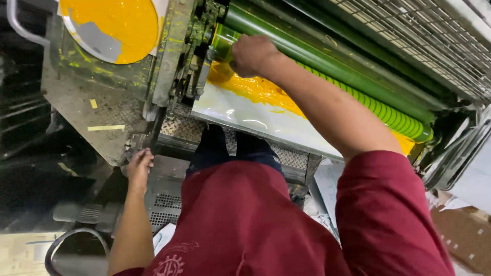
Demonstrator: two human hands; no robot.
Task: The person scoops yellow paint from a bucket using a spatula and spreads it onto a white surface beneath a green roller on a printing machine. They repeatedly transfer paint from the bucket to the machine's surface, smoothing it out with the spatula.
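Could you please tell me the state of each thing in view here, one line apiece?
Right hand: closed, pressed on the roller's end.
Left hand: fingers curled on the machine's edge.
Green roller: glossy, wet with ink.
White tray: smeared with yellow ink.
Round lid: coated yellow, partly bare.
Wire guard: raised.

Ink tray (240, 110) below roller (327, 66)

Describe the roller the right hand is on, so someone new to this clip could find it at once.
Start at the printing machine filling the top of the view, then find the white tray smeared with yellow ink. The roller runs along the tray's far edge, with the right hand on its left end. Unlike the smooth dark green roller behind it, it is bright lime green and ribbed.
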